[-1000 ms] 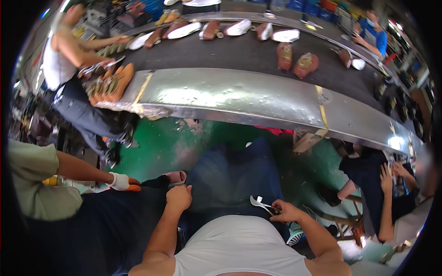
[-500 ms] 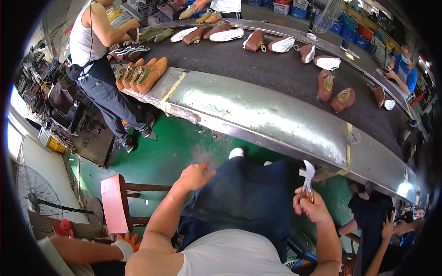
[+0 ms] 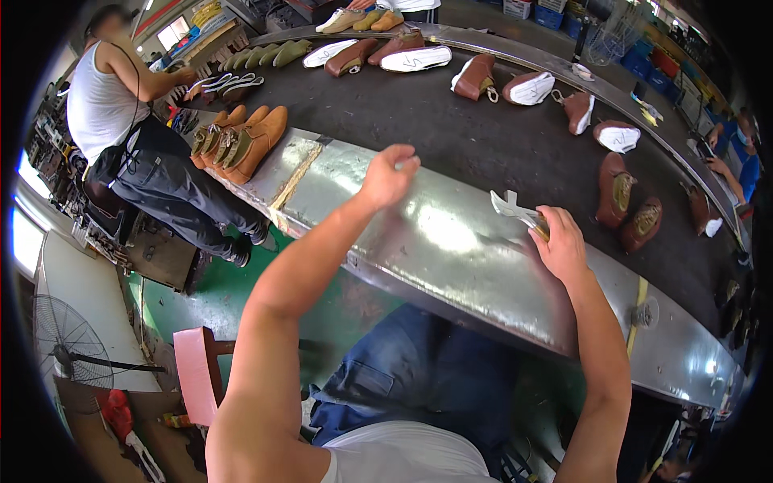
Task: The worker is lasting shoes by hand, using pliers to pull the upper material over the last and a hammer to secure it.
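Above the steel ledge, my right hand [image 3: 561, 245] is closed around the handles of lasting pincers [image 3: 519, 211], whose metal head points left. My left hand [image 3: 389, 177] reaches over the far side of the ledge with nothing in it, its fingers loosely bent and the thumb apart. It touches no shoe. Beyond my right hand, a reddish-brown shoe [image 3: 613, 189] and another brown shoe [image 3: 642, 224] lie on the dark belt. Left of my left hand, several tan shoes [image 3: 256, 145] stand in a group on the ledge.
The steel ledge [image 3: 483, 282] curves along the dark belt [image 3: 354, 121]. More brown shoes, some with white soles up [image 3: 415, 59], line the belt's far side. A co-worker [image 3: 121, 97] stands at left. A reddish stool [image 3: 196, 374] and a fan [image 3: 68, 342] are lower left.
Both my hands have moved forward from beside my lap to over the ledge. The pincers have tipped from upright to pointing left. A gloved hand at lower left has gone from view.
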`<move>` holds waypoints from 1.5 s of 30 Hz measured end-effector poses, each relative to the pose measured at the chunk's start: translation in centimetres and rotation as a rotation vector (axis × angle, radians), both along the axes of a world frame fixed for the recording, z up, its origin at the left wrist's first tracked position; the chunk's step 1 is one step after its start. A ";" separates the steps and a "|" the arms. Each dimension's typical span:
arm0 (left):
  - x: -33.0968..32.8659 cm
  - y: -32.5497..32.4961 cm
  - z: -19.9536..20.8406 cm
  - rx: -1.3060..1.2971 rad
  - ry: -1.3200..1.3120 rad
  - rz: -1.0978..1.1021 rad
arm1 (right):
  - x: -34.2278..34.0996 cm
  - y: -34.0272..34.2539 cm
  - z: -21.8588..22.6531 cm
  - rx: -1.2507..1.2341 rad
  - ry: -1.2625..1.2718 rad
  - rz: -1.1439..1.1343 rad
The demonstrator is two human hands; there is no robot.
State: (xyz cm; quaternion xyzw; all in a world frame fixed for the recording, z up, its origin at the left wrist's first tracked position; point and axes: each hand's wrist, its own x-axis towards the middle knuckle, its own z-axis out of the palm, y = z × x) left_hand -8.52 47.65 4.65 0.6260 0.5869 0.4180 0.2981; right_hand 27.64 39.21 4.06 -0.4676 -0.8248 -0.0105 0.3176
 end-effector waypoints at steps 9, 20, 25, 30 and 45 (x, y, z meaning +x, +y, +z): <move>-4.2 26.0 -2.1 -0.126 -0.071 0.487 | -0.1 3.0 -1.6 -0.173 0.008 0.003; -7.9 45.6 -6.6 -0.092 -0.867 0.433 | -0.3 4.5 -2.0 -0.186 -0.019 0.026; -11.4 48.2 -7.5 -0.052 -0.755 0.286 | -1.3 4.9 -1.7 -0.228 -0.025 0.028; -7.3 47.6 -6.9 -0.069 -0.047 0.288 | -2.2 5.4 -2.1 -0.225 0.019 0.056; -4.0 17.2 3.0 -0.511 -0.528 -0.191 | -3.1 4.7 -2.2 -0.148 0.070 -0.040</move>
